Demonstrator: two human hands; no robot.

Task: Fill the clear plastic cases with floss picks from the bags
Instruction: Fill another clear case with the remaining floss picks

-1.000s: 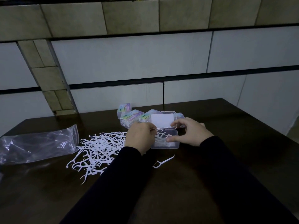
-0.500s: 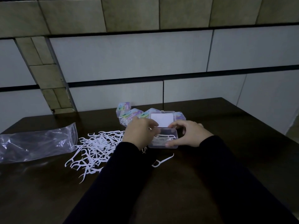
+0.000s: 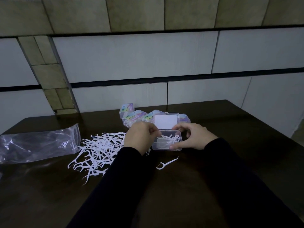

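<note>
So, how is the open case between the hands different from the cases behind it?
The open case has its lid up, while the cases behind are shut. The open case shows a plain white panel in its lid; the cases behind carry colourful labels. The open case holds only a few picks and is gripped by the right hand, with the left hand at its edge; the cases behind lie untouched. All are clear plastic.

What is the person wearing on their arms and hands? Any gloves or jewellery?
Both arms are covered by long, plain black sleeves that end at the wrists, with no visible logos or patterns. The left hand and right hand are bare, without gloves. No watch or bracelet shows; the light is too dim to tell whether there is a ring.
</note>
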